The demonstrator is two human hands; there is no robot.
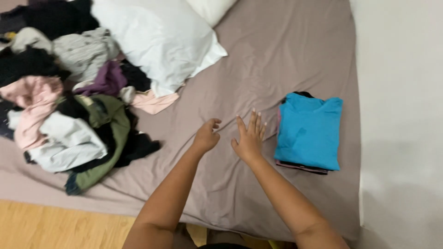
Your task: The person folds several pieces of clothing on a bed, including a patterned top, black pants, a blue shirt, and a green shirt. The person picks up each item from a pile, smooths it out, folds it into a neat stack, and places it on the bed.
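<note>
At far left we see the heap of unfolded clothes (69, 101) on the bed (258, 55). Our left hand (206, 136), loosely curled and empty, lies nearer it. Our right hand (249, 136), open and flat, rests just beside the folded stack topped by a blue shirt (309, 131), which lies to its right.

A taupe-grey sheet (277, 55) carries a bright blue folded shirt (309, 129) on pink and black layers, a white pillow (157, 37), and a pile (69, 101) mixing black, pale pink, purple, olive green, white – beside a honey-coloured wood floor (55, 226)
</note>
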